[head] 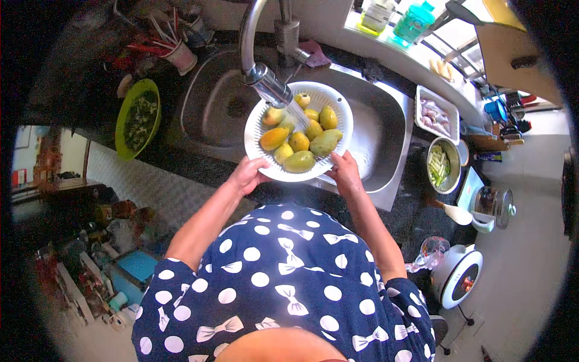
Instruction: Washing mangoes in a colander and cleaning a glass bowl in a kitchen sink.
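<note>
A round white plastic colander [344, 131] holds several green-yellow mangoes [299, 161] over the stainless steel double sink [384, 122]. My left hand [250, 174] grips its lower left rim, and my right hand [344, 169] holds the lower right rim. From the metal faucet head [276, 90], just above the colander's upper left part, water runs onto the fruit. The undersides of both hands' grip are partly hidden by the rim.
A green bowl [156, 117] of dark contents stands left of the sink. On the right are a white tray of raw meat [436, 117], a metal bowl of cut green vegetables [438, 167] and a white spoon [457, 214]. Bottles stand on the windowsill.
</note>
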A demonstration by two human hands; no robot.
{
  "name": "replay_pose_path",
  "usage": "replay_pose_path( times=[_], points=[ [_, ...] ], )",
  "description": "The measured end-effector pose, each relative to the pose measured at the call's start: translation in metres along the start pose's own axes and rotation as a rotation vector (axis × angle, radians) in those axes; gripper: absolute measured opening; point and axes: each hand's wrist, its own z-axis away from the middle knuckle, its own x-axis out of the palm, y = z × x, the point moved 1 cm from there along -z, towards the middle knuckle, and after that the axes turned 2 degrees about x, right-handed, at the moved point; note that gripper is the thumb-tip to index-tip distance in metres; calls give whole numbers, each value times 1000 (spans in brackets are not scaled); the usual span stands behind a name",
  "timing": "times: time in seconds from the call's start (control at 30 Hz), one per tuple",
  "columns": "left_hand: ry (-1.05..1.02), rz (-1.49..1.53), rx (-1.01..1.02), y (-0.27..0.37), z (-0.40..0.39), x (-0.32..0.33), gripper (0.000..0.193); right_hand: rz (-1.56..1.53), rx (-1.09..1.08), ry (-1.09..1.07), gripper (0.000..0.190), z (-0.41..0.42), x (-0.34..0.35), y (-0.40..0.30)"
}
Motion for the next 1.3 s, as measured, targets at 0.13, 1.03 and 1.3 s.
replay_pose_path(
  times=[0.13, 1.03, 1.3],
  points=[
    [29, 39, 38, -13, 5, -10, 47, -3, -56, -61, 35, -1, -1, 9],
    [-16, 49, 55, 23, 65, -81, 45, 1026, -867, 113, 41, -53, 162, -125],
    [-145, -40, 44, 12, 106, -93, 47, 455, -99, -250, 29, -137, 175, -84]
  ],
)
